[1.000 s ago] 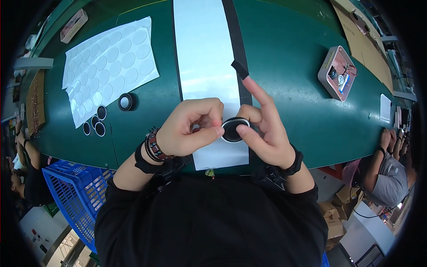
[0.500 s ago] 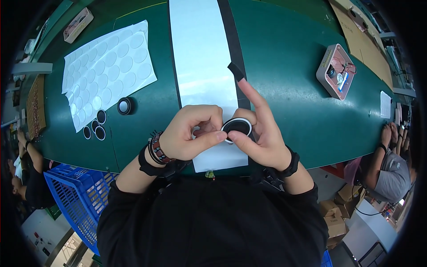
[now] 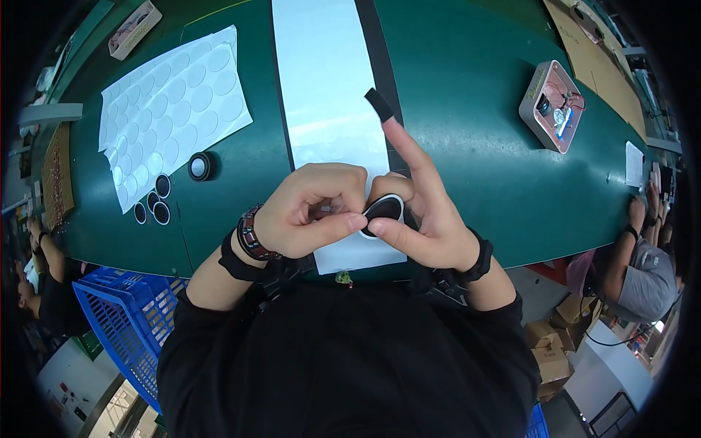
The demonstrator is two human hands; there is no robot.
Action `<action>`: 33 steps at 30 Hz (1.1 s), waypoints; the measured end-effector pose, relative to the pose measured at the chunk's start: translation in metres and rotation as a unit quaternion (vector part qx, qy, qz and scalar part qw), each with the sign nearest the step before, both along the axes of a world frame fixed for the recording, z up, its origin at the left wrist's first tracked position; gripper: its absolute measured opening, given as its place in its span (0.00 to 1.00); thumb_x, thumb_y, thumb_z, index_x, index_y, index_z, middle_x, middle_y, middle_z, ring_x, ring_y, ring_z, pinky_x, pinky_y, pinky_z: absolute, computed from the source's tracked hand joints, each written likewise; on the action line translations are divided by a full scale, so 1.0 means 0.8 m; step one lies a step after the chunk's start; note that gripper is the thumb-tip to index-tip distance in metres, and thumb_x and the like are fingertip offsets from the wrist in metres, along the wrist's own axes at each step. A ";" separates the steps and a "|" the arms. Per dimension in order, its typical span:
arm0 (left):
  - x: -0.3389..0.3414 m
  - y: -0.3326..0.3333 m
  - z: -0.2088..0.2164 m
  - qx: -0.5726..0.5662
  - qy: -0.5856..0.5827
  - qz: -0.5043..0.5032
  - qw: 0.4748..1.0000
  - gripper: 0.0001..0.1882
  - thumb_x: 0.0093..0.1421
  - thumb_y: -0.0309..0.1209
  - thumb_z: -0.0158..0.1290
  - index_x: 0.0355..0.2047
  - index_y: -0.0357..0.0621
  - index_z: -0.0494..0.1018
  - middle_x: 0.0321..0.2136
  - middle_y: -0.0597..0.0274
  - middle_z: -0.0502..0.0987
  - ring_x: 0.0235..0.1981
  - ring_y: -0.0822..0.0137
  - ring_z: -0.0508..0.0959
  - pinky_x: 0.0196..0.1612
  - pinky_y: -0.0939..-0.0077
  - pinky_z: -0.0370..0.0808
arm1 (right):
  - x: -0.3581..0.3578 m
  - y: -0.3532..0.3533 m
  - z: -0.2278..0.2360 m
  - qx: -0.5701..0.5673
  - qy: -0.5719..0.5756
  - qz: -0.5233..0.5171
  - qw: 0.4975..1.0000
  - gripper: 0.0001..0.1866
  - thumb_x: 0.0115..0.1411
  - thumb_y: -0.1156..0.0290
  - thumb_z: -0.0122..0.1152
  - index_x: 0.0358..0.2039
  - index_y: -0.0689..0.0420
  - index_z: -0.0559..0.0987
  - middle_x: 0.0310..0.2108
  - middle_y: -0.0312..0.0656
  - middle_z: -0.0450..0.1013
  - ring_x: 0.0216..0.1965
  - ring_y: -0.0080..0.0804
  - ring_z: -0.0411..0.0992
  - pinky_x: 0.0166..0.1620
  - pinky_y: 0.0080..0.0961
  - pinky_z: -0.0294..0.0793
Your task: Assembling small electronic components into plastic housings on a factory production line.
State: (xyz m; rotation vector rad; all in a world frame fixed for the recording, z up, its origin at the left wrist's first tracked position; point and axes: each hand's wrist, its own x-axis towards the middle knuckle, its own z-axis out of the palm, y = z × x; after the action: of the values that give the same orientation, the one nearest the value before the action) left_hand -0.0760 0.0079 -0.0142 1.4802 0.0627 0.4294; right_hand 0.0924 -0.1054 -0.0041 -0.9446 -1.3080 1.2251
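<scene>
Above the workbench's near edge, over the white strip [image 3: 332, 80], the left hand [image 3: 310, 208] pinches the left rim of a white-edged black disc [image 3: 387, 208] between thumb and curled fingers. The right hand [image 3: 432, 226] grips it with the thumb on the dark face, its index finger extended, a black piece [image 3: 378, 106] at the tip. Since half a second ago the disc has tipped steeper, its face narrowing; its rim seemingly remains under work. Farther off, toward the left edge, lie similar discs [image 3: 161, 213].
</scene>
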 end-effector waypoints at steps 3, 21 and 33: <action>0.001 0.001 0.003 0.019 0.010 0.010 1.000 0.06 0.58 0.27 0.53 0.25 0.41 0.69 0.20 0.70 0.63 0.18 0.78 0.59 0.22 0.81 0.53 | 0.003 -0.003 0.002 0.010 -0.034 -0.015 0.999 0.48 0.55 0.78 0.58 0.68 0.63 0.39 0.29 0.37 0.70 0.34 0.24 0.66 0.46 0.22 0.62; -0.005 -0.009 0.000 -0.219 0.036 -0.027 0.975 0.04 0.61 0.24 0.52 0.32 0.41 0.68 0.28 0.74 0.66 0.19 0.85 0.59 0.23 0.87 0.55 | 0.009 0.004 -0.019 0.091 -0.058 -0.019 0.994 0.48 0.57 0.76 0.60 0.68 0.63 0.39 0.28 0.40 0.72 0.33 0.28 0.69 0.44 0.26 0.66; -0.006 -0.001 0.003 0.026 0.064 0.025 0.997 0.08 0.59 0.26 0.56 0.28 0.42 0.67 0.22 0.72 0.66 0.17 0.83 0.58 0.21 0.85 0.54 | 0.008 0.003 -0.015 0.067 -0.065 -0.028 0.995 0.44 0.59 0.79 0.56 0.68 0.64 0.40 0.28 0.40 0.71 0.33 0.26 0.68 0.44 0.22 0.65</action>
State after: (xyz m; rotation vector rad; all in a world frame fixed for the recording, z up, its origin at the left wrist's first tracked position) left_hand -0.0805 0.0075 -0.0116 1.5588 0.1934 0.3786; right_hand 0.0984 -0.1031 -0.0161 -0.9696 -1.4383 1.0340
